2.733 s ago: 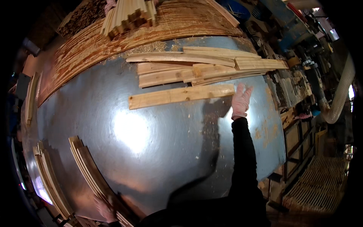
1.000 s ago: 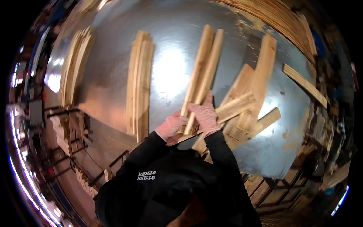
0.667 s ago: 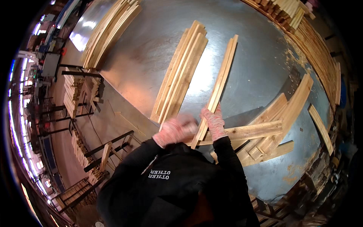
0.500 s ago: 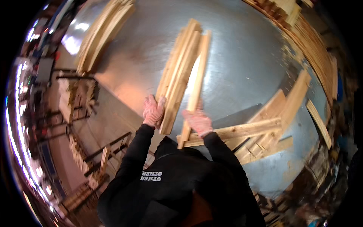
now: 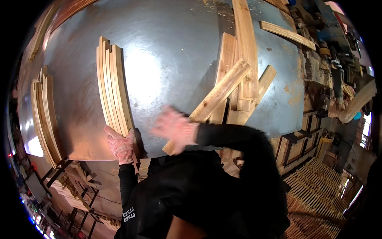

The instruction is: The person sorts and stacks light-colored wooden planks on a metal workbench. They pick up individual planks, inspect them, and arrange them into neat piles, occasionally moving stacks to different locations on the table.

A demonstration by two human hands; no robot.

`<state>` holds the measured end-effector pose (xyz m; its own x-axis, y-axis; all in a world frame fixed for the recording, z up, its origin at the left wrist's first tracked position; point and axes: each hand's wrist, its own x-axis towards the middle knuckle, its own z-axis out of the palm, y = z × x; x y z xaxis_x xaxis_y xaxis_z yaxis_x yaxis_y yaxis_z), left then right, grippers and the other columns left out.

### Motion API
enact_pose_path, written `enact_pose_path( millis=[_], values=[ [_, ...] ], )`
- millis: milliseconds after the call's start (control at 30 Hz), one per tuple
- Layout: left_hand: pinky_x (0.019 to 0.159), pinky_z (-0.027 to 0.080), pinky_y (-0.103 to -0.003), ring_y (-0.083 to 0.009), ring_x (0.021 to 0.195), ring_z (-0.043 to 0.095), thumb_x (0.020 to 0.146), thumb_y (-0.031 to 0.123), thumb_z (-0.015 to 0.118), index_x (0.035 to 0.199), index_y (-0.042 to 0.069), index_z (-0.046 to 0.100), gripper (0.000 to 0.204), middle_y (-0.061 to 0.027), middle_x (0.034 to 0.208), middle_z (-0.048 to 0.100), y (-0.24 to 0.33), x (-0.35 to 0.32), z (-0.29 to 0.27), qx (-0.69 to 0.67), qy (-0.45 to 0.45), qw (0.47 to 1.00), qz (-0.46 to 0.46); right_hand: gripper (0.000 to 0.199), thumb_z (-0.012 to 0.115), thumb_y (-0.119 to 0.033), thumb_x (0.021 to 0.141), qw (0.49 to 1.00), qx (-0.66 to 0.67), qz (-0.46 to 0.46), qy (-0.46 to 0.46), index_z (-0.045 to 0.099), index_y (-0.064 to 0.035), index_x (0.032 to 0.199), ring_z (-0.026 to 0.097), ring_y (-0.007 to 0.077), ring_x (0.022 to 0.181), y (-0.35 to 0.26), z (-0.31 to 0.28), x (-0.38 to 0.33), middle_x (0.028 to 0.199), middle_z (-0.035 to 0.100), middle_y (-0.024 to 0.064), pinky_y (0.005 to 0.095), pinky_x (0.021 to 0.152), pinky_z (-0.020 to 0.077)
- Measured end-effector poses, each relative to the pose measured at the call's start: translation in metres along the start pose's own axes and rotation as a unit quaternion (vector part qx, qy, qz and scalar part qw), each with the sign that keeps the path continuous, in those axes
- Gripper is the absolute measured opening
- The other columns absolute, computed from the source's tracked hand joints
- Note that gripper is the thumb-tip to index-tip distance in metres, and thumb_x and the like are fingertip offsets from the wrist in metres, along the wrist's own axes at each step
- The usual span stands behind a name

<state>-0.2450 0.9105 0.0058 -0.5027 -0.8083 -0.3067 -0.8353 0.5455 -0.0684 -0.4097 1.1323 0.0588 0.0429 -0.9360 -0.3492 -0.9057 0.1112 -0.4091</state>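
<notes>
A grey metal worktable seen from above; on it, a neat bundle of slats stands gathered, its near end at the table's front edge; the gloved left hand presses that end, fingers loosely curled against it; right of the bundle, a loose pile of boards lies unsorted; the right hand, blurred, hovers between bundle and pile, grip unclear; another stack sits left of the bundle.

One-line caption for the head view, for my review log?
Gloved left hand at the near end of a bundle of thin wooden slats on a grey metal table; blurred right hand beside crossed wooden boards.
</notes>
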Motion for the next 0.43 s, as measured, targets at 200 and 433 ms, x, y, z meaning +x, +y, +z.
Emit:
enact_pose_path(
  millis=[200, 433],
  values=[
    [0.112, 0.037, -0.051, -0.0452, 0.141, 0.038, 0.082, 0.061, 0.072, 0.160, 0.002, 0.008, 0.117, -0.0334, 0.153, 0.035, -0.001, 0.004, 0.003, -0.008, 0.020, 0.998, 0.065, 0.070, 0.063, -0.019, 0.091, 0.979, -0.092, 0.170, -0.057, 0.034, -0.0108, 0.155, 0.066, 0.0239, 0.099, 0.080, -0.027, -0.084, 0.111, 0.064, 0.0144, 0.0432, 0.082, 0.0543],
    [0.122, 0.022, -0.052, -0.0449, 0.148, 0.025, 0.088, 0.071, 0.058, 0.161, 0.004, 0.010, 0.110, -0.0232, 0.164, 0.019, 0.081, -0.054, -0.079, -0.521, 0.009, 0.800, 0.296, 0.085, 0.071, -0.048, 0.087, 0.758, -0.304, 0.319, 0.481, 0.033, -0.0149, 0.155, 0.066, 0.0293, 0.102, 0.095, -0.119, -0.058, 0.132, 0.059, 0.0129, 0.0330, 0.086, 0.0560]
  ],
)
